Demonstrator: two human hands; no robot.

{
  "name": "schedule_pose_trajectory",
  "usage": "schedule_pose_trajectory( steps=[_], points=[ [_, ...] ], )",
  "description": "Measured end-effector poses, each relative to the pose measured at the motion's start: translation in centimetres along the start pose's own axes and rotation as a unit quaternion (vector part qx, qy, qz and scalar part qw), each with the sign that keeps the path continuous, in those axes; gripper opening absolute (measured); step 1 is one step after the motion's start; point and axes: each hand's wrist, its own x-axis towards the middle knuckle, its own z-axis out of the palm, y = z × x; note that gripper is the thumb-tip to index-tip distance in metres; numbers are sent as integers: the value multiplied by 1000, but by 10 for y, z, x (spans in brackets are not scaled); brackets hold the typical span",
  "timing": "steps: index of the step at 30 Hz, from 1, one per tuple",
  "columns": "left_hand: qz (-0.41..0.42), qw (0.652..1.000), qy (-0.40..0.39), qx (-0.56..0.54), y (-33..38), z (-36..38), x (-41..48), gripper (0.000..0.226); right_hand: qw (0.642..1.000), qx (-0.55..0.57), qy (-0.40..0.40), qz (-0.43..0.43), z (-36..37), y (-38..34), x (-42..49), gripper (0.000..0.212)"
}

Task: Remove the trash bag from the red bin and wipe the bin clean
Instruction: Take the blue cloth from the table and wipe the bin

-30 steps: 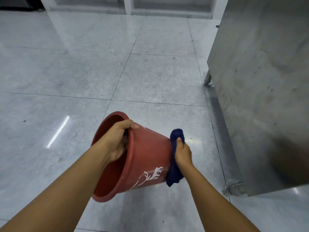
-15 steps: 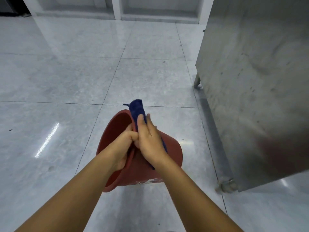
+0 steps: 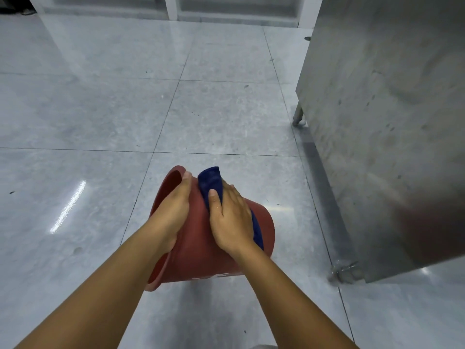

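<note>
Both forearms extend forward from the lower edge of the view and converge on the red bin. The bin lies tilted on its side between the hands, mouth facing left, base facing right, with white print partly visible low on its wall.

The left hand grasps the bin at the rim: the thumb lies along the outer wall and the fingers curl over the edge into the opening.

The right hand lies flat, fingers extended, on the upper outer wall. It presses a dark blue cloth against the plastic. One end of the cloth protrudes past the thumb and the other runs under the palm toward the base.

Beneath the bin is a glossy grey tiled floor. A stainless steel cabinet stands to the right on short legs. White framing borders the far edge of the floor.
</note>
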Motion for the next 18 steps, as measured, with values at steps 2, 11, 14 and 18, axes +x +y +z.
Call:
schedule_pose_trajectory(
  steps=[2,11,14,18],
  points=[
    [-22,1000,14,-7,-1,-5,-2,46,999,-19,12,28,0,14,3,53],
    [32,998,-19,55,-6,7,-4,43,966,14,89,241,-25,91,9,51],
    [61,996,-21,62,-5,14,-6,30,908,126,143,373,-37,114,8,54],
    [45,998,0,33,-1,15,-8,21,833,296,232,405,-70,122,-1,53]
  ],
)
